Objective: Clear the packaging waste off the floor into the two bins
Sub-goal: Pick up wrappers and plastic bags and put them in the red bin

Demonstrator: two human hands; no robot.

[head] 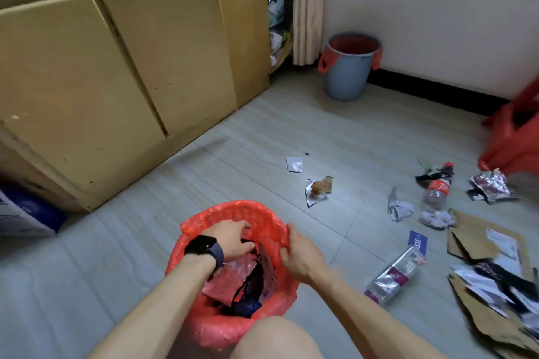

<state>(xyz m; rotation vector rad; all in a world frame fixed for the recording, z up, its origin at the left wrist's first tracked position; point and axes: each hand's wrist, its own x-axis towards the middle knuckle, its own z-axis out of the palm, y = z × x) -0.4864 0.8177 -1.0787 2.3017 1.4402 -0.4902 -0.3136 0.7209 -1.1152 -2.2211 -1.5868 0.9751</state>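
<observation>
A person crouches over the near bin [233,326] at lower centre, wrappers [250,280] already inside its red liner [262,213]. The left hand [230,239] (black watch [201,245] on the wrist) reaches in, fingers curled; what they grip cannot be told. The right hand [300,256] pinches the liner's right rim. A bottle [436,194], foil pack [491,185] and cardboard [481,239] litter the right; the second bin [348,76] stands upper centre.
</observation>
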